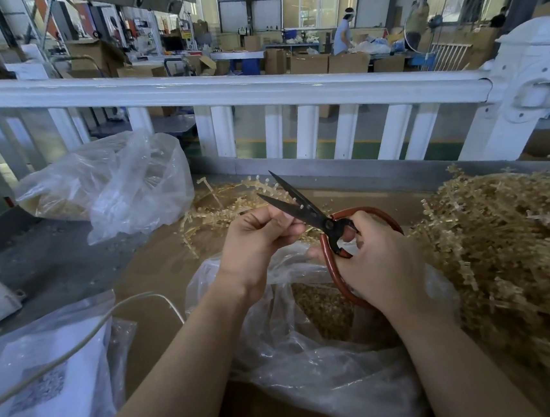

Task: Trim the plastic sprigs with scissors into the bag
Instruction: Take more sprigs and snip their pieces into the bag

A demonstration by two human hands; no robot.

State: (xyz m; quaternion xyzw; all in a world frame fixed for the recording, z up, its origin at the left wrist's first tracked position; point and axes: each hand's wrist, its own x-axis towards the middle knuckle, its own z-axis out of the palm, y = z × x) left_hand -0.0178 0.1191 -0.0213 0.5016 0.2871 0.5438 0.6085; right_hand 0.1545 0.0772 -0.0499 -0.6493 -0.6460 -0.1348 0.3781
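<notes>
Clear plastic, crumpled and open-mouthed, sits nearest the person: the bag [312, 332] lies on the brown tabletop [158, 263] right under both wrists, with a layer of small tan cuttings already showing inside it. Above its mouth the right hand [377, 259] grips the red loop handles of the scissors [304, 210], its fingers curled through and around them, and the dark blades stand parted in a narrow V pointing up and away. Just left of the blades the left hand [262, 231] has its fingers curled together in a pinch; what it pinches is too small to make out, presumably a sprig end, and it sits touching or nearly touching the lower blade. To cut well, I would keep the piece low over the bag's opening so the trimmings drop in, feed it deep toward the pivot where the blades bite hardest, and hold the pinching fingertips back from the edge. To the right, a large heap of untrimmed plastic sprigs [504, 236] waits, so plenty seems left to do. Beyond the hands lie looser sprig strips [213, 211], then a second filled bag [106, 181] by the white railing [221, 85].
</notes>
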